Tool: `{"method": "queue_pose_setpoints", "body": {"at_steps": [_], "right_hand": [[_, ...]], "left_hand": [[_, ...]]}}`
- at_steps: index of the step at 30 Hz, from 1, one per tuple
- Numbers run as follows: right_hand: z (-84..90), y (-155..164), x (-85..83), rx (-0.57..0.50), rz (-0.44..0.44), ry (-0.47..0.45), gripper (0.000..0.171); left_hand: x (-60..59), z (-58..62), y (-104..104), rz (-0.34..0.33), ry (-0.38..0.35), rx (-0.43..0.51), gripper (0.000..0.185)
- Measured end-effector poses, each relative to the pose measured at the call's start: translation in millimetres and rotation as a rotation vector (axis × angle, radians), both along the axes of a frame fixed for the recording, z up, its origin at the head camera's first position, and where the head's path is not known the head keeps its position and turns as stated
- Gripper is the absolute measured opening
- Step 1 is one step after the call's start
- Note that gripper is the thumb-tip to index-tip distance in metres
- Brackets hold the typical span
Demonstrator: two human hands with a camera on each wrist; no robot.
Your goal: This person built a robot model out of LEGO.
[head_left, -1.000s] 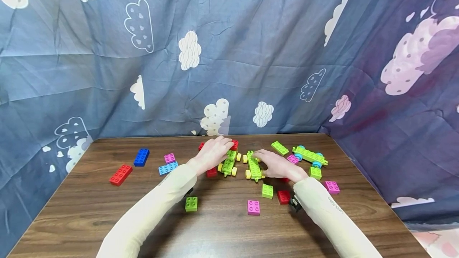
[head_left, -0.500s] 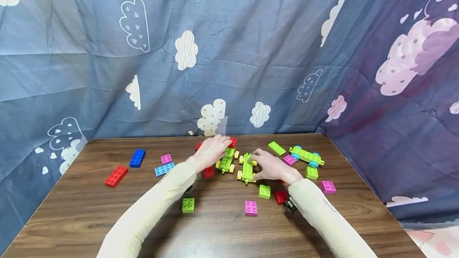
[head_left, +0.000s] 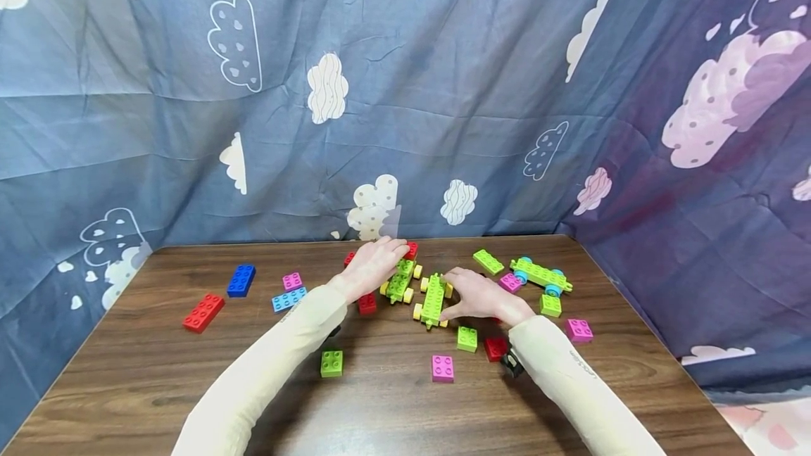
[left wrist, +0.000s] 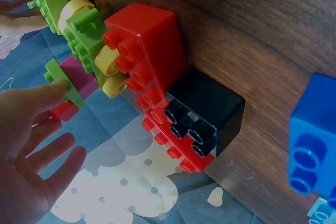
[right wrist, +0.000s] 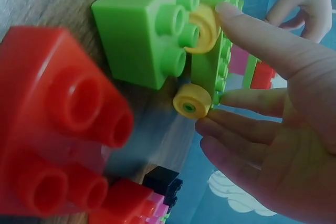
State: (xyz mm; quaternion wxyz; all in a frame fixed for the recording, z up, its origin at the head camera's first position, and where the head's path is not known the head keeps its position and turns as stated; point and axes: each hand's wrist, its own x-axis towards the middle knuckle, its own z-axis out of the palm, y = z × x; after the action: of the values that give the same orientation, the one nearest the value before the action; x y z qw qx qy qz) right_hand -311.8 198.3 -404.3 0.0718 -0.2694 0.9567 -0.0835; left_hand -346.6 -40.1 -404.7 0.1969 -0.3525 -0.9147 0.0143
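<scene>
Two lime-green toy car bases with yellow wheels stand side by side in the middle of the head view. My left hand (head_left: 372, 267) is at the far end of the left car base (head_left: 400, 281). There, a stack of a purple brick (left wrist: 77, 73), a green plate (left wrist: 54, 72) and a red brick (left wrist: 64, 110) rises from it. The thumb presses the green plate, and the index finger passes behind the stack; the other fingers are loosely bent. My right hand (head_left: 478, 293) holds the right car base (head_left: 434, 300) by its side, thumb by the near wheel and fingers by the far one.
Left lie red (head_left: 203, 312), blue (head_left: 241, 280), light-blue (head_left: 288, 300) and pink bricks. In front are green (head_left: 331, 363), pink (head_left: 442, 368) and red (head_left: 495, 349) bricks. A blue-wheeled car base (head_left: 541, 273) stands right. A black brick (left wrist: 207, 106) sits beside red ones.
My right hand has slid the right car base leftward and turned its near end toward the left car base. The left hand and its car base stay put; the head view shifts slightly.
</scene>
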Motion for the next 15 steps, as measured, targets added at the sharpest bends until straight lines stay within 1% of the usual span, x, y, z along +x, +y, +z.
{"method": "queue_pose_setpoints", "body": {"at_steps": [4, 7, 12, 15], "right_hand": [[2.4, -4, 5.4, -0.002, 0.008, 0.015, 0.073], [1.5, -6, 7.8, -0.005, 0.021, 0.025, 0.073], [-0.3, -10, 11.4, -0.001, 0.031, 0.04, 0.073], [-0.3, -11, 13.3, 0.009, 0.034, 0.051, 0.073]], "left_hand": [[1.3, 1.2, 1, 0.009, -0.017, -0.005, 0.045], [1.7, 1.6, 1, 0.011, -0.03, -0.016, 0.046], [2.0, 1.5, -1, 0.002, -0.026, -0.026, 0.044], [0.8, 1.9, 1, 0.0, -0.019, -0.024, 0.04]]}}
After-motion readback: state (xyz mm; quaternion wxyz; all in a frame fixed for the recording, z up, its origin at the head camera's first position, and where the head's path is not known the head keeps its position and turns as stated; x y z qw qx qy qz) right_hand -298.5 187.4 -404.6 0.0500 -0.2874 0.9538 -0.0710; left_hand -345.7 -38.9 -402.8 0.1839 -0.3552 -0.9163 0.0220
